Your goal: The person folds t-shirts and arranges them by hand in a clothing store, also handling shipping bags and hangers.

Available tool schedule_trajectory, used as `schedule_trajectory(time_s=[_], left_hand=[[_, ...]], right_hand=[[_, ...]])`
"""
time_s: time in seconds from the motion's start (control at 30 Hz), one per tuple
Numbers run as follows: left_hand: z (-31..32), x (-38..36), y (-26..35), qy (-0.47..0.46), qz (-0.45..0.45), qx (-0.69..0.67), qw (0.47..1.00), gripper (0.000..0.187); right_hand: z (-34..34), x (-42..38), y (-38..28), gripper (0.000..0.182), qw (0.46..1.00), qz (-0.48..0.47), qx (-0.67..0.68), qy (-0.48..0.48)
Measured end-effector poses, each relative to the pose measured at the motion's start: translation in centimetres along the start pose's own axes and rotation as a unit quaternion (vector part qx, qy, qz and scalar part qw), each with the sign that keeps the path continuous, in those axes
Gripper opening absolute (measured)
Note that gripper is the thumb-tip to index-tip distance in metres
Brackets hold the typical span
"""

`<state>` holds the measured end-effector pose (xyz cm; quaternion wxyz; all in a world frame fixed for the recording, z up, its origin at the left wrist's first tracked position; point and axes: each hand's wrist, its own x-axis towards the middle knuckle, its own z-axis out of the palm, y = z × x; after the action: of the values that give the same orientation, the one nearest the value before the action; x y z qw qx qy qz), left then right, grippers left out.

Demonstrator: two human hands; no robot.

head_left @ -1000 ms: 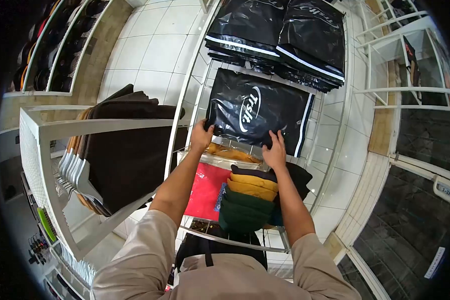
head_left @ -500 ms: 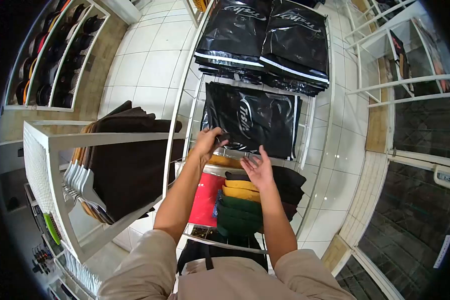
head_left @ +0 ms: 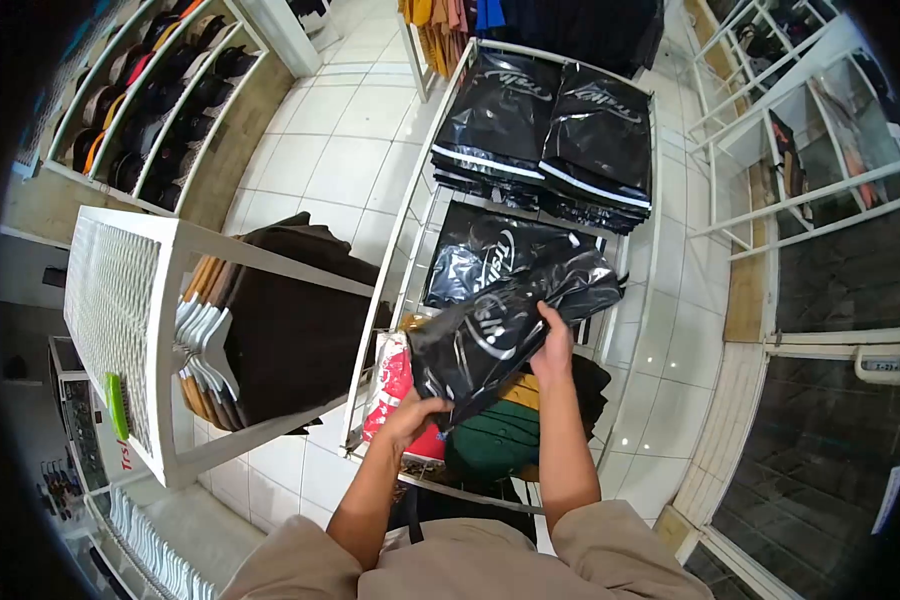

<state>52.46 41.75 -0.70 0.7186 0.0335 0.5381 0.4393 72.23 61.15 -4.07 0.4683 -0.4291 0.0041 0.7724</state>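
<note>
My left hand [head_left: 411, 417] grips the lower left corner of a black plastic bag [head_left: 480, 345] with white lettering. My right hand [head_left: 554, 343] holds the same bag along its right side, thumb on top. The bag is tilted above the rack, partly over another black bag [head_left: 470, 255] lying flat behind it. Under and in front of it are folded green clothes [head_left: 495, 440], a yellow piece [head_left: 523, 392] and a red and white package [head_left: 391, 380].
Two stacks of black bags [head_left: 500, 115] [head_left: 598, 130] lie at the rack's far end. Brown garments [head_left: 300, 320] hang on a white rack [head_left: 165, 300] at the left. Caps [head_left: 160, 110] fill a shelf at the upper left. Glass doors stand at the right.
Both hands have lifted a black bag off the pile and drawn it nearer, turning it at an angle. My right hand has closed on it. The view has shifted, showing more clothes at the top.
</note>
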Motion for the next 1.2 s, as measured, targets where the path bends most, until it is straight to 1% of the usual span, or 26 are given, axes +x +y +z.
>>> schedule_trajectory(time_s=[0.07,0.1,0.13,0.17,0.2,0.23,0.27,0.33,0.4,0.43,0.47,0.53,0.57,0.6,0.63,0.67,0.73,0.77,0.8,0.87,0.93,0.97,1.0,1.1,1.13,1.2], left_hand=[[-1.8,-1.9,-2.0,-0.023,-0.005,-0.030,0.999,0.051],[-2.0,-2.9,-2.7,-0.027,0.021,-0.055,0.998,0.047],[-2.3,-4.1,-3.4,-0.030,0.047,-0.081,0.995,0.043],[-3.1,-5.0,-4.1,-0.036,0.040,-0.145,0.988,0.044],[-2.9,-6.3,-4.1,-0.078,0.061,-0.207,0.973,0.044],[-3.5,-6.9,-4.5,-0.111,0.050,-0.260,0.958,0.046],[-4.2,-7.5,-4.8,-0.146,0.039,-0.311,0.938,0.049],[-4.8,-9.7,-5.1,-0.154,0.088,-0.348,0.921,0.059],[-5.6,-12.8,-5.0,-0.215,0.134,-0.358,0.899,0.060],[-6.3,-14.7,-5.2,-0.206,0.161,-0.378,0.888,0.061],[-7.9,-16.1,-6.0,-0.226,0.173,-0.394,0.874,0.059],[-11.2,-19.8,-7.7,-0.277,0.192,-0.435,0.835,0.059],[-12.5,-22.1,-8.5,-0.277,0.215,-0.446,0.824,0.059],[-13.5,-25.5,-8.9,-0.260,0.232,-0.430,0.833,0.052],[-14.8,-28.6,-9.0,-0.239,0.247,-0.411,0.844,0.047],[-16.1,-31.6,-9.4,-0.231,0.270,-0.417,0.837,0.047],[-18.9,-36.8,-10.6,-0.134,0.335,-0.403,0.841,0.045],[-20.8,-39.1,-11.1,-0.097,0.370,-0.400,0.833,0.050],[-22.1,-42.0,-11.1,-0.088,0.412,-0.387,0.820,0.047],[-25.3,-46.4,-11.3,0.014,0.483,-0.353,0.801,0.054],[-26.2,-50.6,-10.6,0.085,0.566,-0.342,0.745,0.062],[-27.1,-52.2,-10.4,0.105,0.590,-0.322,0.733,0.066],[-27.7,-53.6,-10.5,0.138,0.596,-0.314,0.726,0.066],[-30.5,-55.6,-11.5,0.191,0.617,-0.310,0.698,0.066],[-31.2,-56.0,-11.9,0.201,0.622,-0.313,0.689,0.066],[-32.8,-56.0,-12.4,0.231,0.619,-0.318,0.680,0.066]], right_hand=[[2.9,-3.5,0.7,0.043,0.996,-0.065,-0.059,-0.019],[4.9,-6.1,0.9,0.048,0.994,-0.073,-0.085,-0.018],[6.4,-8.3,1.3,0.048,0.992,-0.075,-0.092,-0.046],[7.1,-9.6,2.1,0.048,0.986,-0.087,-0.112,-0.083],[8.0,-11.0,2.9,0.048,0.979,-0.101,-0.132,-0.122],[9.6,-13.5,3.6,0.046,0.973,-0.121,-0.155,-0.123],[10.7,-15.7,4.4,0.042,0.967,-0.116,-0.161,-0.161],[12.8,-20.9,5.6,0.054,0.946,-0.121,-0.220,-0.205],[14.3,-26.9,6.6,0.054,0.927,-0.108,-0.233,-0.273],[14.9,-30.1,7.4,0.053,0.918,-0.118,-0.223,-0.306],[15.2,-33.5,7.7,0.043,0.902,-0.117,-0.259,-0.324],[15.1,-38.7,9.3,0.043,0.898,-0.124,-0.245,-0.344],[14.9,-40.8,10.2,0.042,0.888,-0.150,-0.253,-0.353],[14.7,-42.8,11.5,0.042,0.879,-0.175,-0.256,-0.363],[15.2,-44.9,12.9,0.051,0.862,-0.209,-0.276,-0.371],[15.3,-46.3,14.1,0.052,0.849,-0.220,-0.281,-0.389],[16.6,-49.3,17.2,0.051,0.848,-0.192,-0.270,-0.413],[17.0,-49.7,18.8,0.051,0.844,-0.178,-0.271,-0.428],[17.4,-49.3,20.4,0.049,0.825,-0.187,-0.309,-0.434],[18.7,-49.2,24.4,0.047,0.804,-0.189,-0.341,-0.449],[20.8,-50.2,28.5,0.045,0.800,-0.174,-0.341,-0.462],[21.7,-51.1,30.3,0.042,0.793,-0.158,-0.331,-0.486],[22.4,-51.4,31.8,0.042,0.792,-0.153,-0.329,-0.491],[24.0,-51.2,36.3,0.030,0.813,-0.051,-0.309,-0.490],[24.4,-51.0,37.4,0.030,0.812,-0.049,-0.306,-0.494],[25.3,-50.5,39.4,0.027,0.798,0.005,-0.333,-0.503]])
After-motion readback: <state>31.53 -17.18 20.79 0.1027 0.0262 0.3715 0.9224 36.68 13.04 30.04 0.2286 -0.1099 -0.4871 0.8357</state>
